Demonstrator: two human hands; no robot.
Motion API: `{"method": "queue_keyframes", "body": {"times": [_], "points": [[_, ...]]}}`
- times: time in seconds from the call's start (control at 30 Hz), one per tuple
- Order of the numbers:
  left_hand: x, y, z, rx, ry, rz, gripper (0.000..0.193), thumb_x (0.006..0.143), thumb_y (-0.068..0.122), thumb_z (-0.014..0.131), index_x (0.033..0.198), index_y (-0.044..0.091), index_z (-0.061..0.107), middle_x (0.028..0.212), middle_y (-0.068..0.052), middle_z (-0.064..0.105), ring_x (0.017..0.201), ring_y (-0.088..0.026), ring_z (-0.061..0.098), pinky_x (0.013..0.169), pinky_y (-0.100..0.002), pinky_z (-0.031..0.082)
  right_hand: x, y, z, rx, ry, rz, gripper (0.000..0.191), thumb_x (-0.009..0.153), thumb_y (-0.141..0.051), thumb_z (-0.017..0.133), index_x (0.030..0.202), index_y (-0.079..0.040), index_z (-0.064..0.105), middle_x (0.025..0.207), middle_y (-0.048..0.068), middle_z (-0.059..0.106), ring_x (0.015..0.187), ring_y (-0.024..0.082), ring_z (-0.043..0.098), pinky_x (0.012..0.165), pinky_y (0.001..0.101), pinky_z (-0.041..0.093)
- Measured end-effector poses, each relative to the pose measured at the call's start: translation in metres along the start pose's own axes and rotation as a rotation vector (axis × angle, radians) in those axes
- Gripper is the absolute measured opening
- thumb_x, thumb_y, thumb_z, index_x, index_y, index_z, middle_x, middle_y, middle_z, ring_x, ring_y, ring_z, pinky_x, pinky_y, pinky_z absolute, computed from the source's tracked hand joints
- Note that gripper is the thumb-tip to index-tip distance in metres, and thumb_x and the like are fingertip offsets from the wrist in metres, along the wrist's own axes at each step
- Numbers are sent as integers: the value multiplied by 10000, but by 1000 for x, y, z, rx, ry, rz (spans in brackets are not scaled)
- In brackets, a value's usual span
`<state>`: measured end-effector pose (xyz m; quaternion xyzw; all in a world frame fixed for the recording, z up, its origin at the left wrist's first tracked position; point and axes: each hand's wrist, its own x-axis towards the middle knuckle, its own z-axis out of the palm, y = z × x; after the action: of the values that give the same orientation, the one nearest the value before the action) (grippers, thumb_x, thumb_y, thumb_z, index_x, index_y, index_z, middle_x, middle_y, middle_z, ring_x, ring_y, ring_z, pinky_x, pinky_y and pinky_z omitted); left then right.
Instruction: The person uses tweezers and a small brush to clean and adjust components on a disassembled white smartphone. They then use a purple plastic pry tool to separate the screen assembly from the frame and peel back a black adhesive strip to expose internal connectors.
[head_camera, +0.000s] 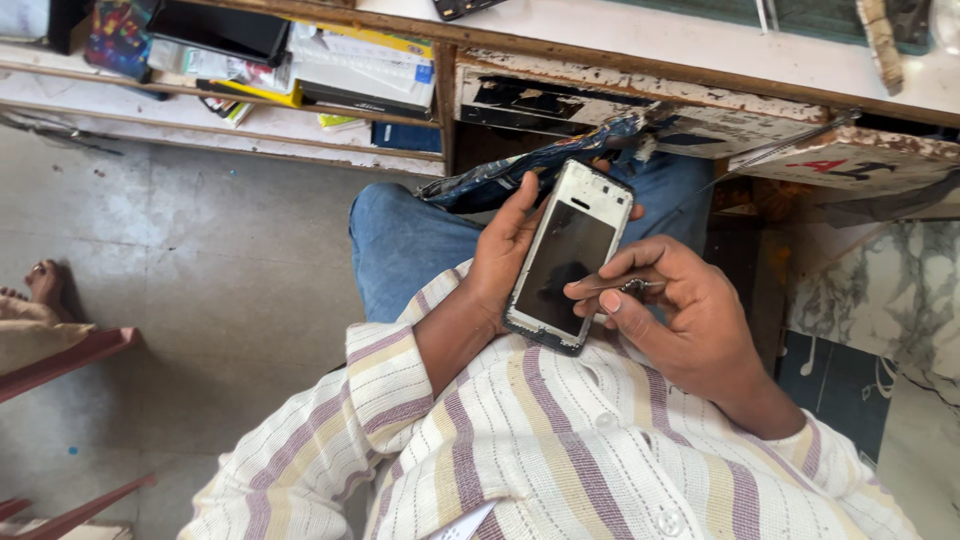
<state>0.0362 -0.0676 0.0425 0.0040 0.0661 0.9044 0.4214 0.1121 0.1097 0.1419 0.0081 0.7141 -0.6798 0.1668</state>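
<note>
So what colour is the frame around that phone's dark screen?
White, around a black screen; the phone sits in the left hand, shown clearly in the head view.

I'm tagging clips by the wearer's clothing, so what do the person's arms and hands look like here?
Both hands, left hand and right hand, are bare: no gloves, rings or watch visible. The sleeves are pushed up the forearms; they belong to a cream button-up shirt with purple and yellow stripes.

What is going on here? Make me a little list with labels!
left hand: holds a phone from behind, screen up
phone: white frame, dark screen
right hand: pinches a thin metal tool at the phone's edge
clothes: striped shirt, blue jeans
behind: worn shelf with boxes
</note>
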Motion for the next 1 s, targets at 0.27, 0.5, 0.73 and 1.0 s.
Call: {"method": "queue_keyframes", "body": {"times": [0.27, 0.5, 0.73, 1.0], "points": [[0, 0, -2, -121, -90, -23, 649, 1147, 545, 297, 1665, 155, 304, 1498, -337, 492, 1324, -365, 611, 1115, -445, 541, 11, -32, 16, -528, -99, -309, 127, 828, -90, 787, 948, -49, 787, 922, 78, 737, 811, 134, 739, 669, 269, 579], [0, -3, -7, -179, -155, -43, 576, 1181, 497, 305, 1626, 131, 323, 1467, -345, 538, 1300, -368, 623, 1121, -444, 528, 22, -33, 28, -639, -194, -368, 156, 804, -110, 790, 956, -75, 784, 932, 42, 742, 852, 168, 730, 764, 328, 554], [-2, -4, -19, -24, 180, -82, 627, 1130, 484, 389, 1448, -40, 523, 1268, -224, 669, 1093, -273, 683, 992, -371, 549, 22, -30, 26, -705, -174, -282, 152, 802, -138, 787, 945, -86, 785, 913, 47, 706, 802, 168, 723, 672, 312, 559], [5, -8, -15, 8, 184, -115, 541, 1119, 403, 409, 1438, -12, 545, 1306, -203, 657, 1127, -255, 674, 1032, -358, 536, 38, -23, 19, -694, -278, -466, 141, 817, -135, 795, 947, -88, 769, 966, 51, 693, 875, 178, 705, 719, 319, 562]]}}
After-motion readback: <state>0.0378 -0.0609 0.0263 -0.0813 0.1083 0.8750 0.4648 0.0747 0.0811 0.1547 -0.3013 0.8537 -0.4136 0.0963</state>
